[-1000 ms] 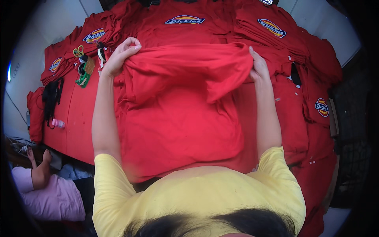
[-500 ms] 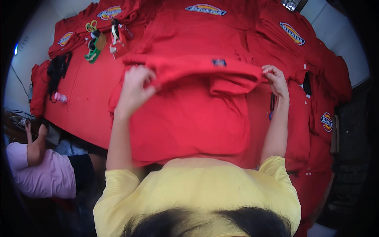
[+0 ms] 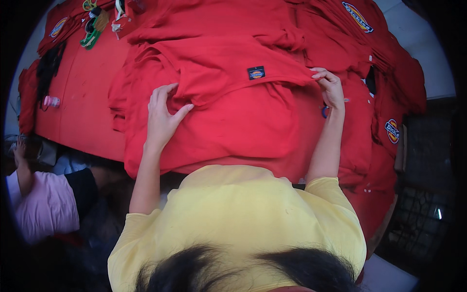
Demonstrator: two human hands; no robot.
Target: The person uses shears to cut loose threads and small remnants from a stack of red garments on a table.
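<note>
A red T-shirt [image 3: 228,65] lies spread over a pile of other red shirts in front of me. A dark label [image 3: 255,73] sits inside its collar and faces up. My left hand [image 3: 163,114] rests at the left side of the neckline, its thumb and fingers apart, with the thumb tip at the collar edge. On the other side, my right hand [image 3: 331,87] pinches the cloth edge between thumb and fingertips. Below the collar, the shirt front bulges loosely toward me.
Folded red shirts with patches [image 3: 357,19] are stacked at the far right. At the far left are a green tape dispenser [image 3: 90,39], yellow-handled scissors [image 3: 89,5] and a pink roll [image 3: 51,101]. Another person in a pink top [image 3: 46,202] is at the lower left.
The collar strip, earlier lifted and folded between my hands, now lies flatter with its label in full view. My left fingers have spread. The whole view has shifted, with the table sliding up and left.
</note>
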